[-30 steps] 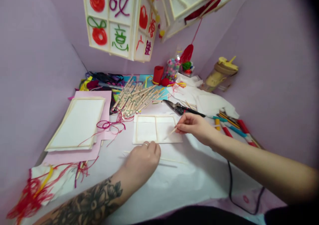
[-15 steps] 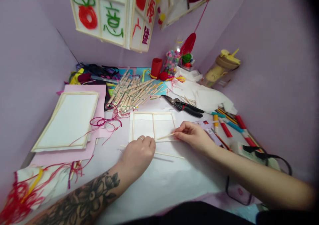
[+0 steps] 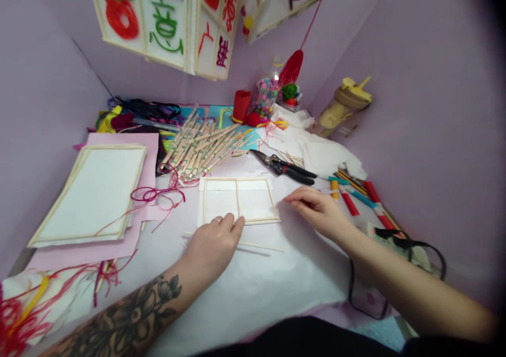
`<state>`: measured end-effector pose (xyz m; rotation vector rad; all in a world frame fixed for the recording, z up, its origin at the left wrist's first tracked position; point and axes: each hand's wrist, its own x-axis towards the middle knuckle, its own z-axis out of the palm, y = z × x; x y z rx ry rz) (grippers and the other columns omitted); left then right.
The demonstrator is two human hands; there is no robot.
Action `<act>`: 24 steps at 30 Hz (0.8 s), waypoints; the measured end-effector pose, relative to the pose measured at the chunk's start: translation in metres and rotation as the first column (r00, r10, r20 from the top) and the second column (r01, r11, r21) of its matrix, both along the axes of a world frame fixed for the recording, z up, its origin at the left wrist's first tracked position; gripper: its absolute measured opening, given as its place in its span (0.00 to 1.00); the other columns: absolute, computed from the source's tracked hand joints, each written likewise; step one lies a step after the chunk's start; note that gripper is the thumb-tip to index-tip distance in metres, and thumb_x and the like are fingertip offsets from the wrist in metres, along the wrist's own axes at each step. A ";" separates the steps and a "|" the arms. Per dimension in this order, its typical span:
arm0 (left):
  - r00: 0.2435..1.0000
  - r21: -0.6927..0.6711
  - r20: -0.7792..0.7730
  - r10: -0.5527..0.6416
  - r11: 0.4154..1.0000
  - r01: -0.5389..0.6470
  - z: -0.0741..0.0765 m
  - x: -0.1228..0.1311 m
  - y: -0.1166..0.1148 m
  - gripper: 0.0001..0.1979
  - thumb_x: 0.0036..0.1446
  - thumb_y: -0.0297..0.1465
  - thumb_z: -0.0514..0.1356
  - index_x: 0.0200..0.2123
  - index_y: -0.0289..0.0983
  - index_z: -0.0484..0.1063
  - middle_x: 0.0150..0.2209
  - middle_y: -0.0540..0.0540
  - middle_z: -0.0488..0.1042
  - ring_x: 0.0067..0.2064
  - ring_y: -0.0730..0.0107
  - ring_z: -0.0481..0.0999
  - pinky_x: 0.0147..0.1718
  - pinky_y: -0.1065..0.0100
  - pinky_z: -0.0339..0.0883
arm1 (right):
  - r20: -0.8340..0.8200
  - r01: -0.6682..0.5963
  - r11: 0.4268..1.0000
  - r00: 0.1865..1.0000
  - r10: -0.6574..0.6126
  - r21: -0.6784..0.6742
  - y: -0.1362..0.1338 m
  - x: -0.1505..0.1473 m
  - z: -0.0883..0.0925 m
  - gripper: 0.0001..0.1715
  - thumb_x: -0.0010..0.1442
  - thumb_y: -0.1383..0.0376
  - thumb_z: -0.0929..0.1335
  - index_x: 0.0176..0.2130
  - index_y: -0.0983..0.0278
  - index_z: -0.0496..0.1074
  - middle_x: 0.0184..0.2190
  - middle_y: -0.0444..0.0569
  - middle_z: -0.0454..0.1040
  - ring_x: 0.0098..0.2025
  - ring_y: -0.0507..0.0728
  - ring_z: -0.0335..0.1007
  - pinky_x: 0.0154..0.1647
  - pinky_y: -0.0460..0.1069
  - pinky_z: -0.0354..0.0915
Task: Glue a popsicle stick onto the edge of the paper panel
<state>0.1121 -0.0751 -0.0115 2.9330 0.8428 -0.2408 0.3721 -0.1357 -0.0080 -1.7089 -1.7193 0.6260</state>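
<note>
A small white paper panel framed in thin wooden sticks (image 3: 237,200) lies on white paper in the middle of the table. My left hand (image 3: 211,246) rests at its near edge, fingers curled, fingertips pressing the bottom stick. My right hand (image 3: 318,209) lies just right of the panel, fingers stretched flat and low on the table, holding nothing that I can see. A long loose stick (image 3: 256,246) lies on the paper just in front of the panel, partly under my left hand.
A larger framed panel (image 3: 89,193) lies on pink paper at left. A pile of wooden sticks (image 3: 201,146) sits behind, black cutters (image 3: 286,168) and markers (image 3: 356,191) at right. Red thread (image 3: 158,193) trails left of the panel. Paper lanterns (image 3: 169,19) hang overhead. A black cable (image 3: 395,241) loops at right.
My right hand has set the short stick down along the panel's bottom edge and slid away to the right with flat fingers. My left hand has stayed at the near edge.
</note>
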 end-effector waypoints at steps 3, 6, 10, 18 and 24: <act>1.000 -0.017 0.022 0.020 1.000 -0.020 0.000 0.000 0.000 0.22 0.59 0.19 0.50 0.56 0.35 0.63 0.37 0.41 0.69 0.36 0.62 0.72 0.27 0.66 0.68 | 0.104 -0.087 0.996 0.991 0.088 -0.014 -0.003 -0.006 0.002 0.08 0.59 0.67 0.64 0.35 0.61 0.73 0.33 0.50 0.72 0.36 0.56 0.69 0.36 0.51 0.65; 0.999 0.001 0.018 0.045 0.999 -0.045 0.002 -0.001 0.000 0.20 0.59 0.19 0.50 0.54 0.35 0.63 0.37 0.42 0.70 0.36 0.61 0.73 0.29 0.65 0.68 | 0.198 -0.139 0.989 0.969 0.147 -0.052 -0.002 -0.022 -0.002 0.07 0.58 0.70 0.64 0.36 0.63 0.71 0.35 0.51 0.70 0.37 0.56 0.68 0.39 0.51 0.65; 0.995 0.012 -0.013 0.101 0.995 -0.101 0.007 -0.003 0.000 0.13 0.60 0.20 0.49 0.44 0.36 0.67 0.34 0.44 0.71 0.36 0.62 0.74 0.31 0.65 0.69 | 0.289 -0.135 0.982 0.943 0.168 -0.132 0.006 -0.036 -0.005 0.06 0.57 0.72 0.64 0.33 0.64 0.71 0.34 0.50 0.68 0.36 0.56 0.67 0.38 0.50 0.64; 0.995 0.002 0.038 0.095 0.995 -0.096 0.007 -0.005 0.000 0.11 0.59 0.20 0.49 0.41 0.37 0.66 0.33 0.45 0.71 0.36 0.64 0.73 0.32 0.67 0.69 | 0.290 -0.129 0.979 0.942 0.171 -0.158 0.011 -0.040 -0.003 0.06 0.56 0.73 0.64 0.30 0.64 0.69 0.32 0.49 0.68 0.34 0.55 0.66 0.36 0.49 0.63; 0.995 -0.014 -0.004 0.099 0.995 -0.100 0.010 -0.003 0.001 0.11 0.59 0.20 0.49 0.41 0.37 0.66 0.33 0.44 0.72 0.36 0.62 0.74 0.31 0.67 0.69 | 0.324 -0.136 0.975 0.927 0.187 -0.175 0.010 -0.042 -0.004 0.07 0.57 0.72 0.64 0.30 0.64 0.70 0.31 0.49 0.68 0.34 0.55 0.66 0.36 0.49 0.63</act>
